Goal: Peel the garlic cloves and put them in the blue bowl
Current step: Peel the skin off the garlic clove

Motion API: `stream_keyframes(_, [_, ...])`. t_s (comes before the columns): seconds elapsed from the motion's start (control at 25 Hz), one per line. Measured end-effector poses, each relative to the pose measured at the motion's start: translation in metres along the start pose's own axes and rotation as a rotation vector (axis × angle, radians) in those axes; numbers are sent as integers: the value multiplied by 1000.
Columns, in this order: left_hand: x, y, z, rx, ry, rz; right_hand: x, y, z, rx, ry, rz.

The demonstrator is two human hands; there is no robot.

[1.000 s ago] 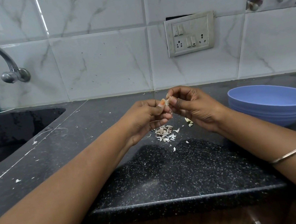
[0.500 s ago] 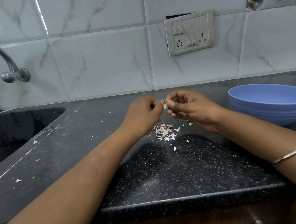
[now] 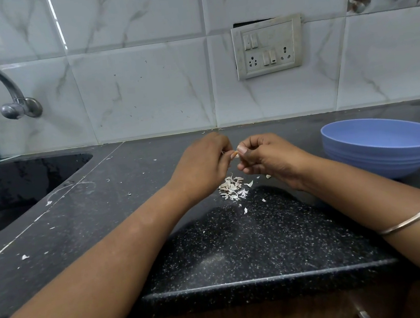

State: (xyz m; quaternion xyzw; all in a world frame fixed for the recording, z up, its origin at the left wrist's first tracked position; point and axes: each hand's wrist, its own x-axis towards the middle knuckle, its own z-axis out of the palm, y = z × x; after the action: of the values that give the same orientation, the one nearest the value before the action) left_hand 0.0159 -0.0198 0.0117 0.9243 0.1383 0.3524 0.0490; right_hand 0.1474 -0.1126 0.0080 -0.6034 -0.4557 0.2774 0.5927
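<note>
Pinching one garlic clove (image 3: 235, 154) between them, left hand (image 3: 202, 168) and right hand (image 3: 270, 159) hover above the peel pile (image 3: 234, 187) on the worktop (image 3: 128, 196). Each grip is clamped on it. Blue bowl (image 3: 383, 146) sits right, well apart.

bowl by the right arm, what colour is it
The bowl is a plain light blue with no pattern, seen best in the head view.
</note>
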Motion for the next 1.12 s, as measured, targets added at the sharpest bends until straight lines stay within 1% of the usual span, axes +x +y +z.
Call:
stream_keyframes(0.12, [1,-1,-1,36,-12,-4,-1,1,-1,17,0,-19])
stream_keyframes(0.24, [1,0,-1,-13,-9,-65,-1,-1,-6,117,-9,-51])
stream_keyframes(0.36, [1,0,-1,-223,-11,-170,0,-3,-7,187,25,-80])
stream_keyframes(0.48, [2,-2,-1,-468,20,-287,0,-2,-6,151,29,-103])
stream_keyframes(0.6, [3,-2,-3,-542,3,-349,-3,-4,-7,100,-4,-117])
stream_keyframes(0.92, [1,0,-7,-688,7,-399,-6,-7,-7,-1,1,-167])
stream_keyframes(1.12, [-1,0,-9,-677,1,-372,-6,-7,-8,-67,11,-201])
